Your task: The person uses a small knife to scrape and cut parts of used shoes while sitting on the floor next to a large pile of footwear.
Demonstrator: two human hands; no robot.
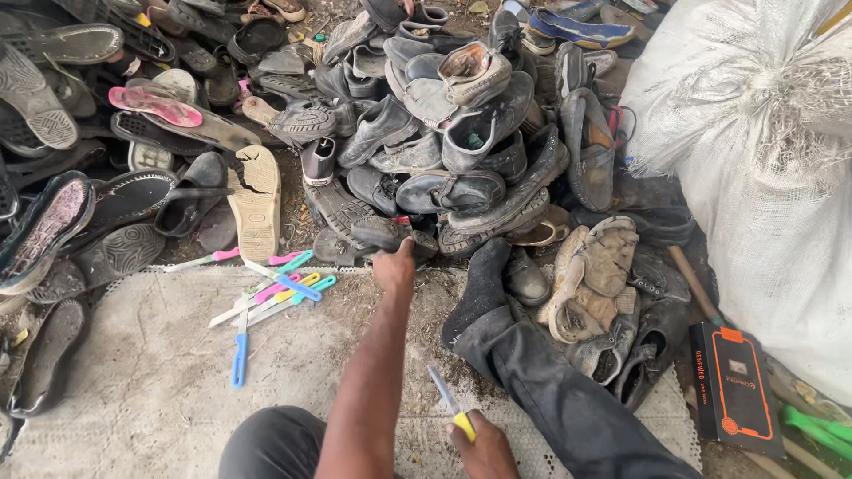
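A: Head cam, looking down. Left hand [394,269] is out at full reach, at the foot of the shoe pile [461,133]. Fingers curled over the edge of a dark worn shoe [383,234], thumb side up, gripping it.

B: Where's that shoe sit exactly?

A: Bottom front of the heap, right where the dirt meets the pale mat [142,372]. Sole side partly showing, touching other dark shoes behind it.

B: And the right hand [481,448]?

A: Low in frame, near the person's body. Fist closed round the yellow handle of a small knife [450,410], blade pointing up and away toward the pile. Fingers wrapped tight, pressed together.

B: Anything btwn the hands?

A: Bare mat w/ grit on it. The person's dark trouser leg [550,390] runs out to the right, sock foot [484,284] resting vs. the pile.

B: Left side?

A: A scatter of spare knives [275,293] w/ pink, blue, green, yellow handles lying on the mat edge, well apart from both hands. Loose soles [256,202] and sandals beyond.

B: Right side?

A: Big white woven sack [763,160], and a black-and-orange flat box [735,386] on the ground just beside it.
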